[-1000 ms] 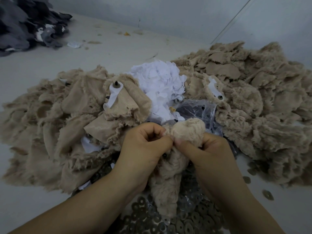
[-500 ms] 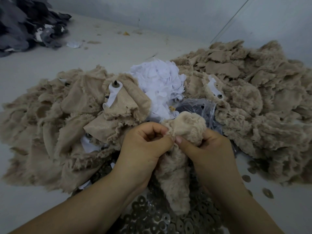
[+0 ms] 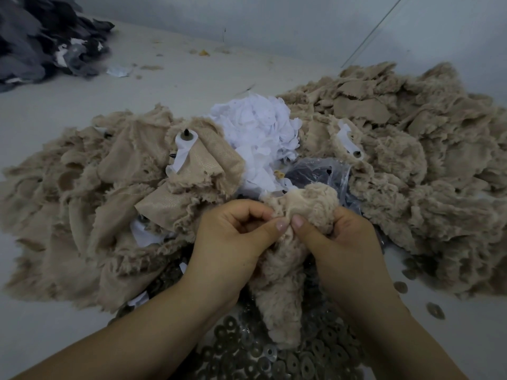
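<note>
Item: one beige long-pile plush fabric piece (image 3: 285, 297). Condition: crumpled, with the fluffy pile facing outward and a patch of smoother backing apparently exposed at the upper fold. Pose: the upper end is bunched into a rounded wad, and the lower end hangs as a narrow strip. Location: the left hand (image 3: 236, 242) and right hand (image 3: 345, 242) pinch it at the fold, thumbs together, above grey ring-shaped washers (image 3: 247, 352). Whether the tip touches them cannot be confirmed.
</note>
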### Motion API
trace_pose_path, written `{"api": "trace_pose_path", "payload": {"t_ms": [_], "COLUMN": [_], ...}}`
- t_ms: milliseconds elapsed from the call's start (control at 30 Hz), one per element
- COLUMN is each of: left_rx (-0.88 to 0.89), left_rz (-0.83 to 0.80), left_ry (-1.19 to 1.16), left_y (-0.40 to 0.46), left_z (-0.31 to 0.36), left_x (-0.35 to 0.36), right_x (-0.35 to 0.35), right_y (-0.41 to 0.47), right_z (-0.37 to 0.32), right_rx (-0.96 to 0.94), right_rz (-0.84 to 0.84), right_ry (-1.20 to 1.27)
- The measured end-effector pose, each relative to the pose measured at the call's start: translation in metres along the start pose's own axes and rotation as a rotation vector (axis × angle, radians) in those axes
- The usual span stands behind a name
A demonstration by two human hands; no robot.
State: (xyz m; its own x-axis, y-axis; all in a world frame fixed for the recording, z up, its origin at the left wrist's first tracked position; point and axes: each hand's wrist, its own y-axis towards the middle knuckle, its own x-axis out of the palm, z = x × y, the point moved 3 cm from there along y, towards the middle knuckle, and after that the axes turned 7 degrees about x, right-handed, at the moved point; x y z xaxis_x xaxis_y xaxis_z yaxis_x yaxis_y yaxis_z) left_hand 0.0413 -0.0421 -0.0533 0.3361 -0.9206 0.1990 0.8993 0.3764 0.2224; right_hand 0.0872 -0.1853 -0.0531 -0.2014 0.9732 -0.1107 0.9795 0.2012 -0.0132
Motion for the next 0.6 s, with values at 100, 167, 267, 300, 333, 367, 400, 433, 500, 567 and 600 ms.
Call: {"api": "trace_pose_path", "payload": {"t_ms": [100,167,267,300,333,367,400,433,500,567,600], "left_rx": [-0.047,-0.069,-0.071,-0.066,-0.058,-0.048,-0.038,-0.026,0.013,0.062,0.076], "left_rz": [-0.017,-0.027,-0.031,-0.034,-0.035,-0.034,-0.029,-0.019,-0.001,-0.010,-0.017], "left_ry": [-0.045,-0.083,-0.099,-0.096,-0.085,-0.069,-0.048,-0.025,0.032,0.091,0.108], "left_y": [0.0003,0.0010,0.0015,0.0014,0.0013,0.0014,0.0013,0.0012,0.0007,-0.0001,-0.0010], "left_z": [0.0002,-0.0003,-0.0015,-0.0015,-0.0015,-0.0015,-0.0014,-0.0012,-0.0009,0.0003,0.0008], "left_x": [0.0013,0.0022,0.0025,0.0027,0.0028,0.0030,0.0028,0.0026,0.0019,0.0019,0.0021], "right_x": [0.0006,0.0014,0.0030,0.0032,0.0035,0.0037,0.0041,0.0046,0.0044,0.0019,0.0006], "right_y": [0.0000,-0.0007,-0.0021,-0.0024,-0.0025,-0.0029,-0.0033,-0.0039,-0.0052,-0.0054,-0.0051], "right_z": [0.0024,0.0023,0.0013,0.0012,0.0011,0.0008,0.0005,0.0000,-0.0015,-0.0033,-0.0045], "right_rx": [0.036,0.050,0.057,0.060,0.061,0.058,0.053,0.051,0.042,0.016,0.006], "right_rz": [0.004,0.016,0.031,0.033,0.035,0.038,0.040,0.040,0.041,0.051,0.044], "right_ry": [-0.003,-0.013,-0.022,-0.020,-0.019,-0.018,-0.018,-0.018,-0.033,-0.040,-0.032]}}
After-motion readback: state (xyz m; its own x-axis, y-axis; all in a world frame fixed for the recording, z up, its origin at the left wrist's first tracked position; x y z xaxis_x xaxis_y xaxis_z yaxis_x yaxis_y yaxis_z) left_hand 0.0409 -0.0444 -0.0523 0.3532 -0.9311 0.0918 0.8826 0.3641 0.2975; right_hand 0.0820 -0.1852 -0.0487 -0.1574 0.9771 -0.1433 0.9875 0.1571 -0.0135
